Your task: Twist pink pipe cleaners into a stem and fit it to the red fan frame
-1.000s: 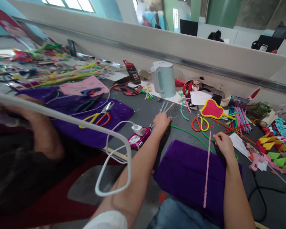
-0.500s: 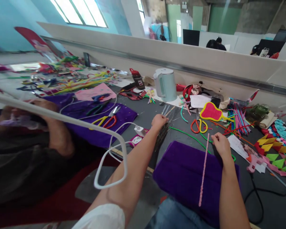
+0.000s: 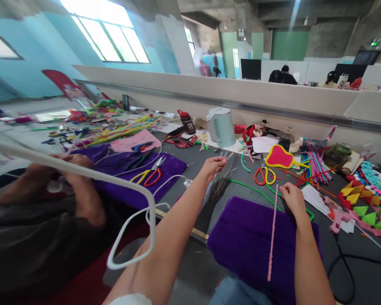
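Note:
My right hand [image 3: 292,195] pinches the top end of a long pink twisted strip [image 3: 273,233], which hangs over a folded purple cloth [image 3: 250,237]. Over a bundle of thin dark wires [image 3: 218,186] on the grey table is my left hand [image 3: 213,166]. Its fingers are bent together near the wires' upper end; whether they hold a wire is too fine to make out. A green stem [image 3: 254,187] lies between my hands. Behind it are scissors with red and yellow handles [image 3: 264,175].
A pale kettle [image 3: 222,127] and a dark bottle with a red lid [image 3: 186,123] stand at the back. A pink glue gun [image 3: 338,218] lies at right. At left, another person's hands [image 3: 79,169] work behind a white bent frame [image 3: 150,220].
The view has tilted up, showing more of the room. My left hand's fingers look looser and more spread over the wires. My right hand still holds the pink strip.

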A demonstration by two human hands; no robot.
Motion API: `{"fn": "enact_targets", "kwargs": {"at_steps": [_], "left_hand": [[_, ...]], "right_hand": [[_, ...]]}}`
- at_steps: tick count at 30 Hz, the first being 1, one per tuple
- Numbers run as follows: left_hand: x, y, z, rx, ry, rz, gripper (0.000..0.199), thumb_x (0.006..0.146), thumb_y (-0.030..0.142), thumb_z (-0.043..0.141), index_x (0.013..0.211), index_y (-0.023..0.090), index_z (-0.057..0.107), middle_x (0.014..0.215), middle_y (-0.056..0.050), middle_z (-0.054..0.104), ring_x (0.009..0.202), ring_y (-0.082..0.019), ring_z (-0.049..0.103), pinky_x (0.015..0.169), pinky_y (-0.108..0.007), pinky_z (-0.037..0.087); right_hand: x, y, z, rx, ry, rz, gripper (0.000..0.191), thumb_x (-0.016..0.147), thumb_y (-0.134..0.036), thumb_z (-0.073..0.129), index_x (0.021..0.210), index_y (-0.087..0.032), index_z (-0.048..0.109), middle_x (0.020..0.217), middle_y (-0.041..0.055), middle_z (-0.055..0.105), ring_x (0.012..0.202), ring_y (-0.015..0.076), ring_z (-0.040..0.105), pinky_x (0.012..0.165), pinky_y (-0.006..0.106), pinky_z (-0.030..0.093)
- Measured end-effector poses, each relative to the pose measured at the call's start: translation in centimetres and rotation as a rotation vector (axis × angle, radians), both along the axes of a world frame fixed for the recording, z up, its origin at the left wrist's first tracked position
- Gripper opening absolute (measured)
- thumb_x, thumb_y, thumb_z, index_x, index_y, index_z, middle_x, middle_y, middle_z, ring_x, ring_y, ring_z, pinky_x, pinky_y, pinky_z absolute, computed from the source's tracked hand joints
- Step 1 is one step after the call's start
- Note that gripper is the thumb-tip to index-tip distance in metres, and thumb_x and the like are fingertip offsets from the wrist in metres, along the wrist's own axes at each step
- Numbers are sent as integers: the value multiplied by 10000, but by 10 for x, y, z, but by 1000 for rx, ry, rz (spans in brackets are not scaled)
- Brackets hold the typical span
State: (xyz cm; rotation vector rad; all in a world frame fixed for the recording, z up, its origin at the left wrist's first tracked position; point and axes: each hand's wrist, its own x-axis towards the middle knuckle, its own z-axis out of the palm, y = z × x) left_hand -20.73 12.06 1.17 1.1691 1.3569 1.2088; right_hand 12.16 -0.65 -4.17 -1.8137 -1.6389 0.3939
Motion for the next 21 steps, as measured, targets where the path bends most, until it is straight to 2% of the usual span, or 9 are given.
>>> {"fn": "enact_targets", "kwargs": {"at_steps": [3, 7, 10, 14, 17, 21], "left_hand": [[9, -10, 11, -4, -59, -78, 404, 454, 352, 801, 762, 136, 654, 647, 0, 605, 548, -87, 521, 496, -202, 374], [31, -27, 16, -61, -87, -228, 347, 494, 300, 800, 761, 127, 661, 623, -3, 596, 533, -88, 527, 474, -198, 363], [55, -45, 12, -107, -90, -350, 310, 524, 282, 790, 761, 127, 663, 618, -5, 596, 522, -86, 527, 474, -198, 367], [90, -74, 1, -138, -97, -470, 258, 584, 281, 755, 779, 141, 659, 600, 12, 593, 480, -65, 498, 470, -189, 357], [111, -93, -5, -166, -110, -545, 224, 590, 272, 747, 736, 137, 644, 527, 39, 547, 421, -51, 448, 437, -184, 333], [125, -108, -11, -180, -77, -589, 219, 591, 263, 746, 728, 141, 627, 534, 37, 555, 446, -72, 494, 434, -186, 365]], "right_hand": [[-2, 1, 1, 18, 117, 11, 274, 809, -431, 506, 645, -222, 571, 532, -9, 593, 555, 167, 555, 541, 248, 313], [-13, 2, 4, 49, 608, 120, 287, 741, -474, 590, 643, -205, 569, 507, -11, 584, 504, 159, 533, 521, 252, 363], [-25, 2, 9, 61, 764, 136, 317, 754, -513, 571, 732, -197, 575, 572, -3, 615, 493, 142, 539, 477, 237, 382], [-39, 1, 15, 47, 975, 158, 347, 736, -513, 608, 857, -187, 609, 716, 15, 660, 470, 108, 536, 391, 199, 334], [-45, 1, 15, 55, 1092, 175, 327, 713, -478, 647, 854, -184, 616, 722, 9, 666, 469, 97, 538, 377, 187, 330], [-47, 2, 14, 88, 1143, 164, 259, 692, -415, 677, 775, -178, 613, 636, -15, 645, 460, 89, 535, 397, 185, 355]]}}
